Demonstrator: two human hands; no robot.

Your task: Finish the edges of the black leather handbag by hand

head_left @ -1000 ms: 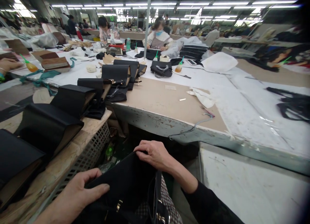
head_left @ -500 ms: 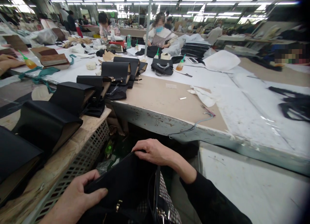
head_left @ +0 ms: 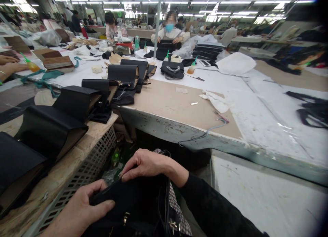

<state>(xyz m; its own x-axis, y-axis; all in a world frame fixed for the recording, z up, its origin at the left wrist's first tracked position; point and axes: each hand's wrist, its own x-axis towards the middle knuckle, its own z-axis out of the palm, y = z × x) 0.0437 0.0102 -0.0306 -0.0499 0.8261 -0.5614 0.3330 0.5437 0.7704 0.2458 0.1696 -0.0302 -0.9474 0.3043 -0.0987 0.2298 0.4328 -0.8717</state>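
Note:
A black handbag point(head_left: 138, 202) with gold-coloured metal fittings lies open toward me, low in the view. My left hand point(head_left: 84, 202) grips its left edge, the thumb inside and the fingers beyond the rim. On the far part of the same rim, my right hand point(head_left: 145, 165) pinches the edge between thumb and fingers. Checked cloth point(head_left: 176, 206) shows along the bag's right side, below my right wrist. The bag's bottom is out of view.
Black bag pieces point(head_left: 51, 127) stand in a row on a wooden board point(head_left: 84, 144) over a plastic crate point(head_left: 94, 158). Ahead is a work table point(head_left: 164, 96) with a small black bag point(head_left: 172, 70) and glue bottles point(head_left: 191, 66). A masked co-worker point(head_left: 170, 31) sits across; another person's hands point(head_left: 10, 67) are at far left.
My right hand has slid left along the bag's far rim, toward my left hand. My left hand stays in place. The co-worker across has raised a black piece.

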